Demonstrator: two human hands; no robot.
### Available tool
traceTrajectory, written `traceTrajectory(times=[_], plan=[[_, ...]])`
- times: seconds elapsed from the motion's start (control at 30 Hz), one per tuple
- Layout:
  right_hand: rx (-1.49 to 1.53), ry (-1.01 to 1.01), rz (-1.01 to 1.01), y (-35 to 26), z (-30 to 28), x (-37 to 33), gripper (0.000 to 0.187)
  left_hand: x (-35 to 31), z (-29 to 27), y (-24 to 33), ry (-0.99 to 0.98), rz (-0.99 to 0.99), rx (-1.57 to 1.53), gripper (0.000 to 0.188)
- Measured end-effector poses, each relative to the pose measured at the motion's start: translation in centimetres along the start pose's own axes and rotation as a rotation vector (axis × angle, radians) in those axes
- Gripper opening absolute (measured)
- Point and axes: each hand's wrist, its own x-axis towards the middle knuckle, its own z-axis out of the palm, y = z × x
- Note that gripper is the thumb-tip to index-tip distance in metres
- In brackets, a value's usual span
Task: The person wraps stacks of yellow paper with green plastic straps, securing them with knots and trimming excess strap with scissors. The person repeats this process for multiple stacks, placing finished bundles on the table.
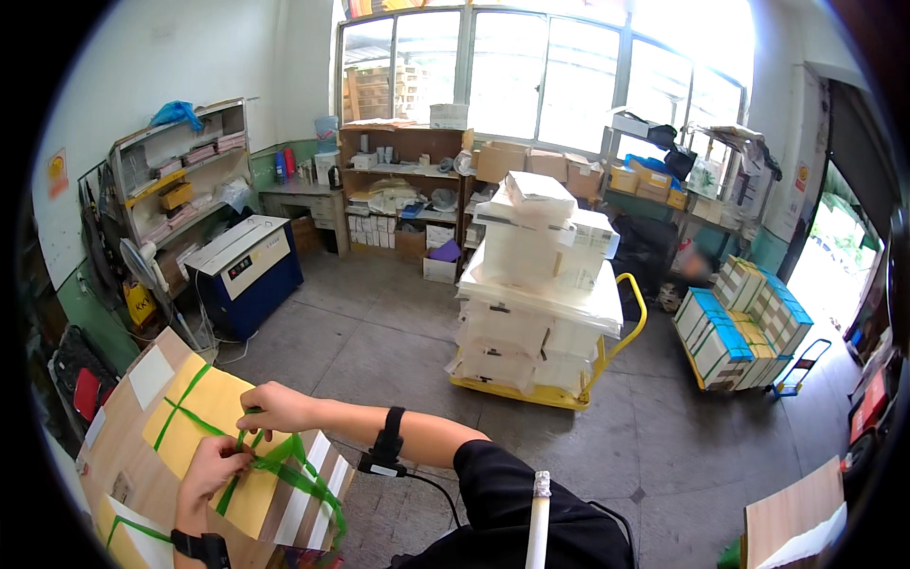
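Observation:
My left hand (213,468) and my right hand (278,408) are close together above a bundle topped with a yellow sheet (204,403). Both have their fingers pinched on green strapping (284,455), which crosses the yellow top. Loose ends of the strapping trail over the bundle's white-and-brown striped side (315,484). The fingers partly hide where the strands meet. The bundle rests on a wood-grain board (123,431). Nearer me on the board, beside my left wrist, is another yellow-and-white bundle (133,541) with a green strap.
A yellow trolley (531,391) stacked with white wrapped packs stands ahead. A blue-sided machine (248,275) is at left, beside a fan (142,266). Strapped bundles sit on a cart (701,365) at right. Another wood-grain board (791,512) lies near right.

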Motion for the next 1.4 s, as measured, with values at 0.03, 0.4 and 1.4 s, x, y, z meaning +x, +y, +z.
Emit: traceTrajectory(times=[0.03, 0.4, 1.4], plan=[[-0.002, 0.003, -0.004, 0.3, -0.1, 0.2, 0.035, 0.1, 0.1, -0.3, -0.012, 0.019, -0.055, 0.008], [-0.102, 0.051, 0.155, -0.1, -0.3, 0.9, 0.029, 0.3, -0.4, 0.8, 0.136, 0.224, 0.395, 0.018], [-0.156, -0.314, -0.095, 3.2, 2.7, -2.8, 0.033, 1.2, -1.5, -3.6, 0.442, 0.454, 0.963, 0.005]])
